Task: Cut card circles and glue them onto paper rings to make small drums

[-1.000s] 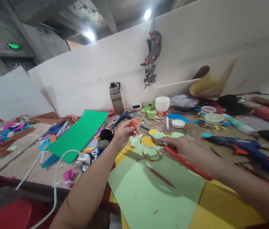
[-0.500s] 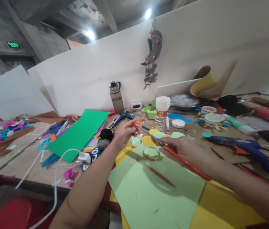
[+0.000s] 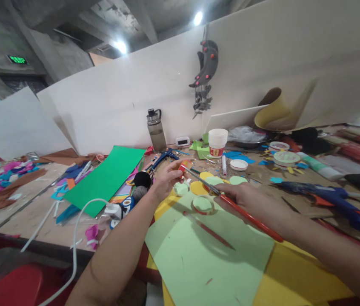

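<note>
On the left of the worktable [image 3: 44,212], a green sheet [image 3: 105,182] is lying at a slant, with a black ball [image 3: 142,180] sitting just beside its right edge; next, the person's left hand [image 3: 166,177] is pinching a small red piece [image 3: 184,166] between thumb and fingers, holding it up above the cluttered table; compared with a second ago, the piece is showing more of its face beside the thumb, while the scissors [image 3: 212,188] are staying at nearly the same slant; this is suggesting to me a small adjustment of the piece for cutting; below, a round ring [image 3: 203,212] is lying on a pale green sheet [image 3: 212,259]; the blades are pointing leftward, their tips reaching the piece, though I am not managing to tell whether they are parted; stacked white cups [image 3: 217,139] are standing behind; the right hand [image 3: 239,199] is closing around the red handles; farther right, a blue glue gun [image 3: 333,197] is resting on the table
</note>
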The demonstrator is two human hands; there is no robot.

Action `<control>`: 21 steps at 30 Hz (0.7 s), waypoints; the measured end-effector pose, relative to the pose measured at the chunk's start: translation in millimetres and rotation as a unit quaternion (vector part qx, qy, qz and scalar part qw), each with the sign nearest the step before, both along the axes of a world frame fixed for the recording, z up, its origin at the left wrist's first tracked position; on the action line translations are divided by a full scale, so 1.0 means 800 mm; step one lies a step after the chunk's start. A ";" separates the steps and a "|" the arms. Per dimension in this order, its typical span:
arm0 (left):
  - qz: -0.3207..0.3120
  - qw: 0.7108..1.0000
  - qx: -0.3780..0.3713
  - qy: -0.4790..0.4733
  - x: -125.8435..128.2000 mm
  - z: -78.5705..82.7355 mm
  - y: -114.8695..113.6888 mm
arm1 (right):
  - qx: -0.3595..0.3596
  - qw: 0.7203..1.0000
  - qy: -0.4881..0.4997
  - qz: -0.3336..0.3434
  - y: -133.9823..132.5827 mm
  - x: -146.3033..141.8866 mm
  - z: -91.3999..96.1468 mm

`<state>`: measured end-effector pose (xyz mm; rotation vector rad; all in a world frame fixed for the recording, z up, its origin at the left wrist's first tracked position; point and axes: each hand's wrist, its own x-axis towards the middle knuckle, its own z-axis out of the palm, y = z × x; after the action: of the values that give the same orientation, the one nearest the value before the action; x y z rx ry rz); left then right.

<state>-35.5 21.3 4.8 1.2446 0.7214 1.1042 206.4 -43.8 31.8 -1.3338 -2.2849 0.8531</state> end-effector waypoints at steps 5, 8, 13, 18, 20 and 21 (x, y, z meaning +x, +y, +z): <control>-0.002 1.000 -0.002 -0.005 0.001 0.002 -0.002 | 0.001 1.000 0.004 0.000 0.001 0.000 0.000; -0.004 1.000 -0.005 -0.008 0.002 0.002 -0.002 | 0.001 1.000 0.009 0.000 0.001 0.000 -0.001; -0.003 1.000 0.000 -0.011 0.001 0.002 -0.002 | -0.007 1.000 -0.005 -0.007 0.000 -0.001 0.002; -0.006 1.000 0.001 -0.017 0.002 0.003 -0.002 | -0.008 1.000 -0.007 -0.012 -0.003 -0.002 0.008; -0.004 1.000 0.003 -0.024 0.001 0.002 -0.002 | 0.007 1.000 -0.014 -0.013 -0.003 -0.002 0.008; -0.002 1.000 0.006 -0.029 0.001 0.002 -0.001 | 0.023 1.000 -0.012 -0.015 -0.004 -0.001 0.008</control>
<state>-34.6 20.1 6.3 1.2191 0.6697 1.1377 205.6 -46.7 38.0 -1.3610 -2.2837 0.7744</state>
